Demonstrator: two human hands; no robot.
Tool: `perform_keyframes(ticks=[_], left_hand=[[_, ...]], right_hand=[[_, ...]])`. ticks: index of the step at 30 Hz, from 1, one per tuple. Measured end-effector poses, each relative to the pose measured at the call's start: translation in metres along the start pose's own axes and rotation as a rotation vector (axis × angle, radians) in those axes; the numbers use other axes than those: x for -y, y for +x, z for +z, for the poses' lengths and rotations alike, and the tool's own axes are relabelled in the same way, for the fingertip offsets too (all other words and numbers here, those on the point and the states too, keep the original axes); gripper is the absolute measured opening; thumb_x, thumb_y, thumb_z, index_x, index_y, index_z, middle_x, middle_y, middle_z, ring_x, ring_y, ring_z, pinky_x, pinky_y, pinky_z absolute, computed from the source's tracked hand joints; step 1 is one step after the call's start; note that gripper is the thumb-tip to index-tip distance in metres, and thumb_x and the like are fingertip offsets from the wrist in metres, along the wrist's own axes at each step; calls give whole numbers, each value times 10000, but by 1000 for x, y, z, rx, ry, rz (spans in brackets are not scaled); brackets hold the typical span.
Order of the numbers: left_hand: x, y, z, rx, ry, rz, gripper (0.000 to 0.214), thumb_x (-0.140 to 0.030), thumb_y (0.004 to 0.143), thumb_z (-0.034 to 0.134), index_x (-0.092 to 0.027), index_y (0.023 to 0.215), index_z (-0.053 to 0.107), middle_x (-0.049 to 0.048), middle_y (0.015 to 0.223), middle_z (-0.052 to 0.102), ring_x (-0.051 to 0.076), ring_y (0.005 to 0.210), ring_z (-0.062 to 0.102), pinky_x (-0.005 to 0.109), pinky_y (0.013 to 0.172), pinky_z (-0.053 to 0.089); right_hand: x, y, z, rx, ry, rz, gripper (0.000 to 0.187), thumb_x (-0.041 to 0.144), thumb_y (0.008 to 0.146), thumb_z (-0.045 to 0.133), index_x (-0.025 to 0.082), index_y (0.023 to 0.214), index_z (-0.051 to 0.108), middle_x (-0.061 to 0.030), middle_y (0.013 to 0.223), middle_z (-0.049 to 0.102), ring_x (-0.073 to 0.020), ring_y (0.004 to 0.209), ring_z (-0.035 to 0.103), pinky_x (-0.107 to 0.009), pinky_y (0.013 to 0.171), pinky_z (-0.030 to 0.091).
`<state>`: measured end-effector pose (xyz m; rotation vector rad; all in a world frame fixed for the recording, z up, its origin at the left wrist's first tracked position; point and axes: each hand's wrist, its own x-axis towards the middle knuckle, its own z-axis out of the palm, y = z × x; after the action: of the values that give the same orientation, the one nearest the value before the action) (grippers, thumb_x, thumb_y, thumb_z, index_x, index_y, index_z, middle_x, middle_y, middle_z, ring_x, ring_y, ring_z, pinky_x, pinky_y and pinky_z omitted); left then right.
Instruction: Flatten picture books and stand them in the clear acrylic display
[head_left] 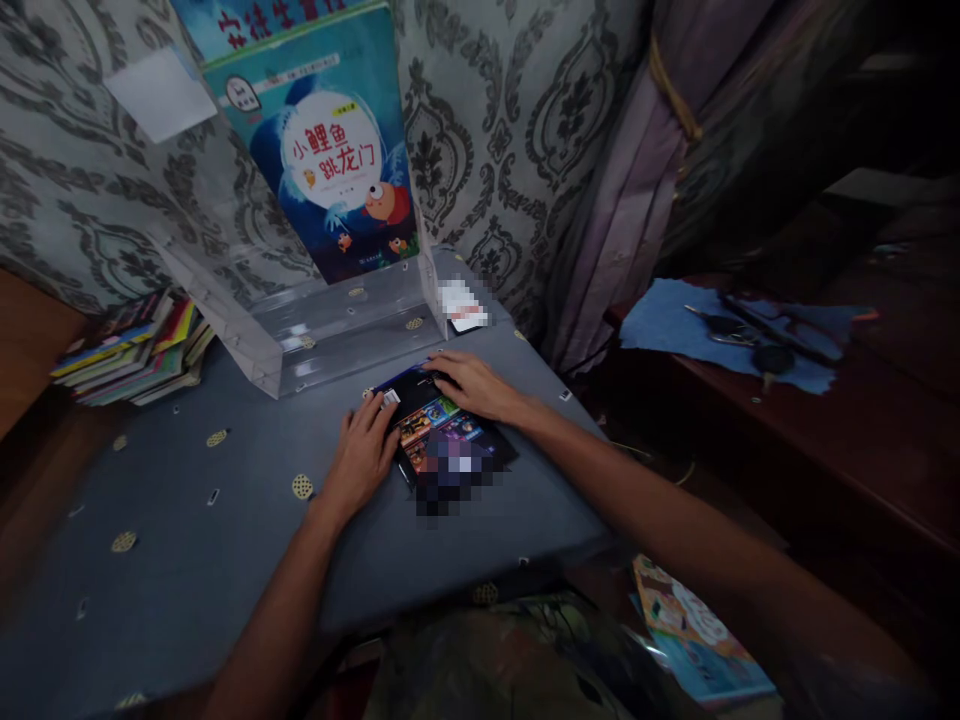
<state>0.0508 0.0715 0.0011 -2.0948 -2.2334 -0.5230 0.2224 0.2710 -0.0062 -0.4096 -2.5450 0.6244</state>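
Observation:
A dark book with small colourful pictures and a white barcode-like label lies flat on the grey patterned tablecloth. Its near part is blurred out by pixels. My left hand rests along its left edge, fingers stretched out and touching the cover. Across the far right corner lies my right hand, its fingers spread loosely on the book. Neither hand is wrapped around anything. Just beyond them stands a clear acrylic rack, with a blue picture book upright in it and another behind.
Several thin books are stacked at the table's left. A small white item sits right of the rack. To the right, keys lie on a blue cloth on a dark red surface. Below the table's edge is a colourful book.

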Motion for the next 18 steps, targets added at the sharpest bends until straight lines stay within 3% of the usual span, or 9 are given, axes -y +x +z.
perform_keyframes(ticks=[4,10,15,18], left_hand=[[3,1,-12,153,96,44,487,-399,1043,405,-231,1498,447,158,1604,399,301,1514,321,601,1175,326],[-8,4,-27,287,269,29,549,-453,1046,388,-230,1547,371,143,1637,343,300,1529,289,615,1164,336],[-34,4,-33,261,441,-58,580,-488,1033,399,-174,1520,426,207,1565,442,351,1455,411,600,1112,389],[-53,5,-35,255,524,-163,645,-534,1016,412,-77,1463,496,279,1357,608,396,1233,601,560,981,478]], right_hand=[[2,2,-5,-81,18,110,336,152,965,480,118,1250,653,-150,1117,689,-252,1011,666,-422,945,522],[-5,3,-6,-152,119,163,320,152,964,481,139,1226,664,-120,1117,729,-227,1003,664,-368,911,505],[-11,2,-10,-184,148,235,328,164,944,508,149,1230,669,-86,985,754,-216,896,690,-339,827,517],[-15,2,-12,-217,131,256,324,147,943,495,163,1208,680,-77,940,758,-216,871,700,-332,807,520]])
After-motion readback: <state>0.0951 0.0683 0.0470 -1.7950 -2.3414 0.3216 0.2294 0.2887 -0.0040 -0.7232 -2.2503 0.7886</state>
